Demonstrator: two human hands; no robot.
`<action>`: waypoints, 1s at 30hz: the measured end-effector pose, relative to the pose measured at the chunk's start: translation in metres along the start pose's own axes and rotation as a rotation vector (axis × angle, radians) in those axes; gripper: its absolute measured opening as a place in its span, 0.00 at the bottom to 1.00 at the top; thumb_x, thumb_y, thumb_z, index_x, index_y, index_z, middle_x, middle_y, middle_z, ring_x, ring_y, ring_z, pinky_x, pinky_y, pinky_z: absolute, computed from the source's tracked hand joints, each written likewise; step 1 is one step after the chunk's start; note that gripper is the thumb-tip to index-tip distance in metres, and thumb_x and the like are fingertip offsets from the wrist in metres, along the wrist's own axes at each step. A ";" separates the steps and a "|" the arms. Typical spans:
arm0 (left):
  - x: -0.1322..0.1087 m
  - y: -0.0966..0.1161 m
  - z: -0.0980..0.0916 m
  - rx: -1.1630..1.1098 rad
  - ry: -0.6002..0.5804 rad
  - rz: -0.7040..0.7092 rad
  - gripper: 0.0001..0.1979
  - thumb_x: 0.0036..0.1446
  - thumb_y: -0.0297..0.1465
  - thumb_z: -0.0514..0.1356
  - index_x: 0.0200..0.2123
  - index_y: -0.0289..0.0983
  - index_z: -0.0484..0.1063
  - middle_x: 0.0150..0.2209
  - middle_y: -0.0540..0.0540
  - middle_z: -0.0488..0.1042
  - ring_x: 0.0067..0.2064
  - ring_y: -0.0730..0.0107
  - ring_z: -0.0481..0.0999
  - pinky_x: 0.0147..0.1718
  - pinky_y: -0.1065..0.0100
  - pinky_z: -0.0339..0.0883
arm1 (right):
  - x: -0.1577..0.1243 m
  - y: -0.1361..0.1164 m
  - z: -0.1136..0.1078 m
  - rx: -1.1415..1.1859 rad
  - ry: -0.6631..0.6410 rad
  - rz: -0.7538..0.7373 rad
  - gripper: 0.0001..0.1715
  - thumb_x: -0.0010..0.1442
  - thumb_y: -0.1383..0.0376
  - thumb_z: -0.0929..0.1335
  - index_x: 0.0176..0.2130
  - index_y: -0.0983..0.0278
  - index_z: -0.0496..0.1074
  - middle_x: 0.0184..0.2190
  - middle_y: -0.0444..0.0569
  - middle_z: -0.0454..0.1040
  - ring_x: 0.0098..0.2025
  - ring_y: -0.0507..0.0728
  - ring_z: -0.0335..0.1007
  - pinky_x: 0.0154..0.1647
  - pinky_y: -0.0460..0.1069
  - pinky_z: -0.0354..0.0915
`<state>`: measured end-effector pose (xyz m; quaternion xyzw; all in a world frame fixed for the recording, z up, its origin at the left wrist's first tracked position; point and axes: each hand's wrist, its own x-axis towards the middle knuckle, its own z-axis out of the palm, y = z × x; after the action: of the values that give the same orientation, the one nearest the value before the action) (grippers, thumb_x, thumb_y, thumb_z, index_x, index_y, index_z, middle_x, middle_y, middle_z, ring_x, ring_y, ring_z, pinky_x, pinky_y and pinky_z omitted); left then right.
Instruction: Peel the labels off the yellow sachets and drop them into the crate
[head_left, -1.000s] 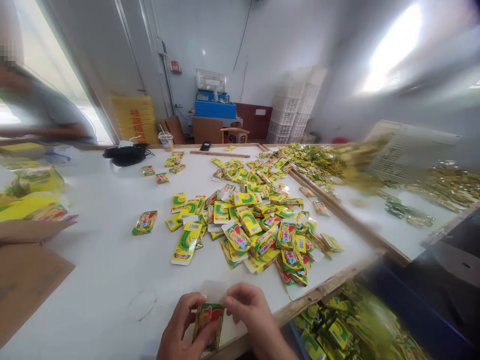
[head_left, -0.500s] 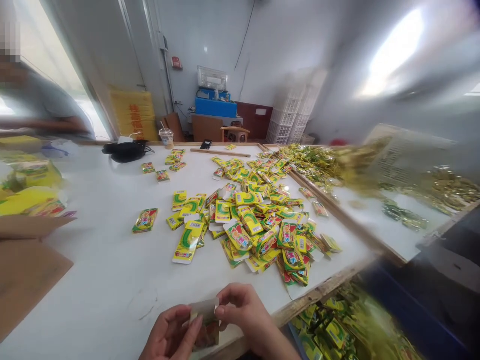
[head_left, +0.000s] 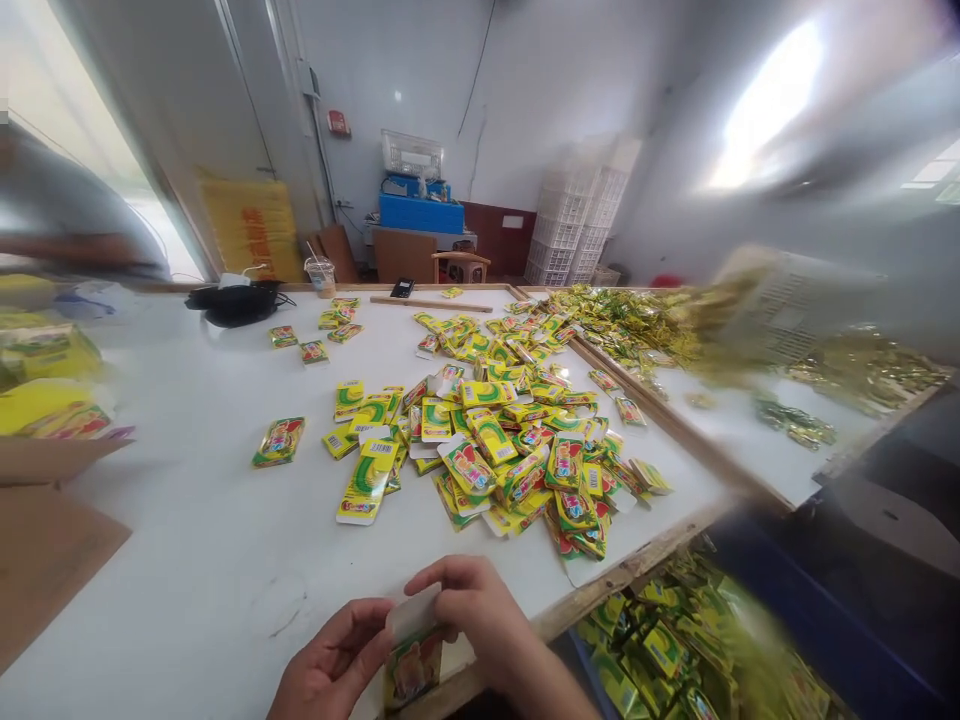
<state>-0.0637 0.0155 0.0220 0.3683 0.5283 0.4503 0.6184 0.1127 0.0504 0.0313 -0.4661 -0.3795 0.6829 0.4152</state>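
Observation:
Close to the table's front edge, my left hand (head_left: 337, 655) grips a small printed carton (head_left: 414, 672) by its side, thumb toward me. The carton is green and yellow with a picture on its face, and a pale grey-white flap (head_left: 415, 612) sticks up from its top. My right hand (head_left: 476, 610) pinches that flap between thumb and fingers at its right side. Whatever is inside the carton is hidden. Beyond my hands lies a heap of similar yellow-green cartons (head_left: 491, 435), some with white end flaps open. A single carton (head_left: 279, 442) rests to the left of the heap.
Brown cardboard (head_left: 56, 560) lies at the left, near a black bag (head_left: 234, 302) and a plastic cup (head_left: 321, 277). A wooden strip (head_left: 645, 400) divides off gold-green wrapped pieces (head_left: 622, 320). Below the edge, a blue bin (head_left: 817, 620) holds cartons. A person (head_left: 71, 215) is far left.
My right hand has shifted slightly left and up, now with its fingers over the carton's flap. The flap stands more upright and tilted. The view has turned slightly right.

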 end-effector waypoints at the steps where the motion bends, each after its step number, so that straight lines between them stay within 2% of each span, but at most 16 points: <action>1: -0.001 0.000 0.001 0.010 0.007 0.010 0.18 0.43 0.38 0.73 0.38 0.39 0.79 0.38 0.47 0.81 0.45 0.57 0.78 0.43 0.67 0.73 | -0.001 0.000 0.000 -0.018 0.014 -0.016 0.15 0.42 0.72 0.67 0.31 0.66 0.82 0.17 0.40 0.66 0.20 0.47 0.53 0.20 0.43 0.49; 4: -0.002 0.006 0.003 -0.054 -0.017 -0.022 0.15 0.46 0.36 0.71 0.38 0.39 0.79 0.38 0.47 0.81 0.43 0.60 0.78 0.44 0.66 0.72 | -0.006 0.002 -0.001 -0.047 -0.024 -0.118 0.12 0.48 0.68 0.72 0.35 0.64 0.83 0.22 0.41 0.69 0.23 0.47 0.58 0.24 0.43 0.55; 7: -0.002 0.012 0.002 -0.115 -0.066 -0.072 0.10 0.51 0.35 0.68 0.37 0.40 0.79 0.38 0.48 0.81 0.42 0.62 0.79 0.42 0.67 0.73 | -0.011 0.001 -0.003 -0.049 -0.108 -0.185 0.13 0.54 0.58 0.74 0.36 0.64 0.83 0.28 0.46 0.73 0.27 0.50 0.65 0.28 0.45 0.61; 10: 0.001 0.007 -0.004 0.008 -0.005 -0.022 0.14 0.50 0.37 0.69 0.40 0.41 0.80 0.44 0.46 0.82 0.49 0.59 0.78 0.48 0.67 0.72 | -0.011 -0.001 -0.008 -0.050 -0.094 -0.161 0.17 0.53 0.54 0.74 0.35 0.66 0.83 0.25 0.47 0.74 0.26 0.51 0.67 0.28 0.46 0.63; 13: 0.006 -0.007 -0.012 0.213 0.059 0.100 0.19 0.46 0.40 0.70 0.43 0.43 0.81 0.46 0.46 0.81 0.52 0.53 0.77 0.51 0.65 0.72 | -0.007 -0.002 -0.012 -0.077 -0.080 -0.136 0.18 0.49 0.56 0.77 0.36 0.65 0.82 0.26 0.46 0.75 0.25 0.52 0.70 0.29 0.47 0.67; 16: 0.009 -0.017 -0.016 0.337 0.041 0.229 0.17 0.49 0.40 0.68 0.43 0.45 0.81 0.46 0.47 0.81 0.49 0.54 0.79 0.49 0.66 0.74 | -0.005 0.002 -0.015 -0.158 -0.043 -0.180 0.16 0.48 0.57 0.77 0.34 0.64 0.82 0.26 0.45 0.76 0.25 0.52 0.73 0.28 0.47 0.69; 20: 0.005 -0.016 -0.012 0.454 0.003 0.425 0.12 0.55 0.34 0.65 0.44 0.45 0.80 0.42 0.47 0.81 0.44 0.59 0.80 0.43 0.68 0.76 | -0.007 0.005 -0.018 -0.245 -0.036 -0.267 0.09 0.51 0.60 0.76 0.32 0.63 0.82 0.30 0.46 0.76 0.25 0.54 0.74 0.26 0.47 0.69; 24: 0.002 -0.014 -0.008 0.632 -0.013 0.714 0.13 0.55 0.27 0.65 0.43 0.47 0.80 0.44 0.47 0.80 0.45 0.60 0.80 0.47 0.66 0.73 | -0.013 0.002 -0.021 -0.381 -0.042 -0.445 0.04 0.54 0.64 0.75 0.33 0.60 0.82 0.32 0.48 0.77 0.31 0.55 0.74 0.31 0.48 0.69; 27: 0.003 -0.017 -0.009 0.618 -0.057 0.679 0.10 0.58 0.27 0.62 0.41 0.45 0.79 0.46 0.45 0.79 0.47 0.60 0.79 0.47 0.64 0.74 | -0.016 -0.001 -0.021 -0.485 -0.030 -0.561 0.05 0.57 0.67 0.73 0.35 0.58 0.82 0.33 0.48 0.77 0.36 0.55 0.74 0.37 0.49 0.68; 30: 0.003 -0.020 -0.009 0.566 -0.079 0.542 0.08 0.59 0.31 0.61 0.40 0.46 0.80 0.46 0.46 0.80 0.47 0.60 0.79 0.47 0.66 0.75 | -0.018 -0.005 -0.021 -0.529 -0.006 -0.547 0.05 0.56 0.69 0.73 0.34 0.60 0.81 0.31 0.46 0.77 0.33 0.54 0.73 0.33 0.47 0.65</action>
<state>-0.0695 0.0121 0.0006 0.6674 0.4909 0.4195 0.3710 0.1377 0.0387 0.0357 -0.4367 -0.6542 0.4265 0.4465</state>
